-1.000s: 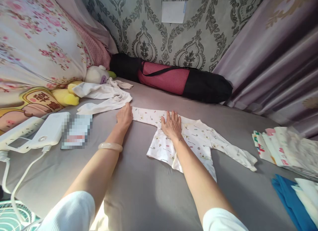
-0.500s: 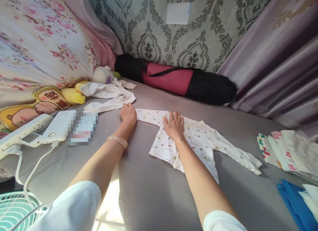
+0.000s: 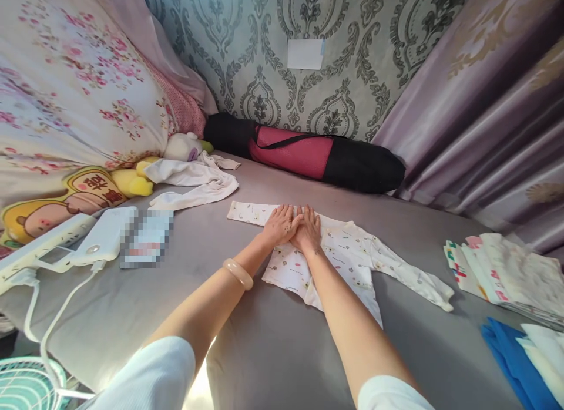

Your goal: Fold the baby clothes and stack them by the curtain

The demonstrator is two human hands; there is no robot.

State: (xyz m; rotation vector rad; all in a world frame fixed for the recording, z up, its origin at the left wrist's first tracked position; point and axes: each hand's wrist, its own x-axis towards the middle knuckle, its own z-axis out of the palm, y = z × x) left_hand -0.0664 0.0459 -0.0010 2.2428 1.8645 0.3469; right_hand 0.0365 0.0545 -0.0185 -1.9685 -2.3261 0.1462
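L hand slid in along sleeve to sit beside R hand, both flat & open on baby top, so sleeve now lies smoothed

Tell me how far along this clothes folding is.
Done: folded printed clothes are stacked at the right. In hand: the baby shirt lies spread flat, sleeves out, not yet folded, with left hand and right hand pressed flat side by side on its chest. Left: a white garment lies crumpled by the plush toys.
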